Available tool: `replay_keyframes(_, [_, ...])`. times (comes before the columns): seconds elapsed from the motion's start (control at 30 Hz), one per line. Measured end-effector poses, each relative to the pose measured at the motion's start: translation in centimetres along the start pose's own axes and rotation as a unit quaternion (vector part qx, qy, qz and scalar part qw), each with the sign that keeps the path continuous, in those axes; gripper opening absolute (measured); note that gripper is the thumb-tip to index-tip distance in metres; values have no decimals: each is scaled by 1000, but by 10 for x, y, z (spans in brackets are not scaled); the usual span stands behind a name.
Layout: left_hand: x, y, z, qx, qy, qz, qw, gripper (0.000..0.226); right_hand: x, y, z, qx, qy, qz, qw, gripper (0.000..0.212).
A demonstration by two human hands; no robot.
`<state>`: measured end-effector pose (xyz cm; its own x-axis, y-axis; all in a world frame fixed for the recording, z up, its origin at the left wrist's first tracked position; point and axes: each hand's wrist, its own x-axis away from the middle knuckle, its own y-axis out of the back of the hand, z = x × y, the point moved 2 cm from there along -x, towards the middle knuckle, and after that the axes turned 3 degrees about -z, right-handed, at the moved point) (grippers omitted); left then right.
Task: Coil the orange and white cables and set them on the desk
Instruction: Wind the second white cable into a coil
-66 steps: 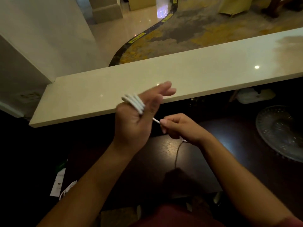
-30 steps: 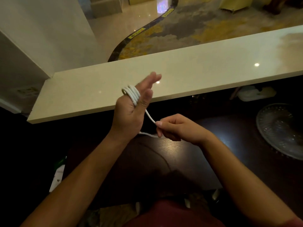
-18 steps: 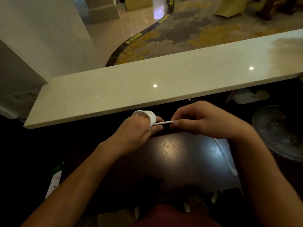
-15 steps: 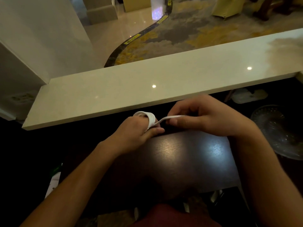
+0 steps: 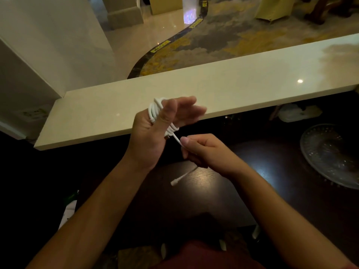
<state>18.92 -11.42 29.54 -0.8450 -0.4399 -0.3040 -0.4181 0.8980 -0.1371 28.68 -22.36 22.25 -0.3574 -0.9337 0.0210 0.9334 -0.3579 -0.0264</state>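
Change: left hand [image 5: 153,133] has risen from its lowered position of half a second ago.
Left hand: fingers extended, white cable [image 5: 154,111] looped round them.
Right hand [image 5: 202,150]: pinches the cable tail; plug end [image 5: 173,183] dangles below.
Counter [image 5: 233,90]: pale, beyond both hands; dark desk [image 5: 223,191] beneath.
Orange cable: not visible.
Risk: loops sliding off the straightened fingers if tail tension slackens.

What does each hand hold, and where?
The white cable: wound around the left hand; the right hand pinches it near its free end.
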Motion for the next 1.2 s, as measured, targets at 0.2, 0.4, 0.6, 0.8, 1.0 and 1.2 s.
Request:
replay_keyframes(0.2, [4, 24, 37, -406, -94, -13, 909, 48, 18, 5, 25, 230, 11, 35, 972, 15])
replay_keyframes(0.4, [11, 28, 46, -393, -45, 21, 918, 65, 31, 28, 58, 350, 101, -37, 930, 8])
replay_keyframes(0.6, [20, -4, 30, -124, 94, 131, 979, 66, 19, 51, 71, 181, 151, -74, 969, 8])
replay_keyframes(0.8, [18, -20, 11, 100, 64, 198, 973, 49, 9, 30, 43, -8, 146, -108, 983, 9])
replay_keyframes(1.0, [5, -8, 5, 219, 97, 157, 958, 52, 11, -4, 22, -80, 73, -83, 991, 39])
replay_keyframes(1.2, [9, -6, 14, 213, 181, 135, 950, 54, 15, -5, 18, -44, 79, -91, 992, 40])
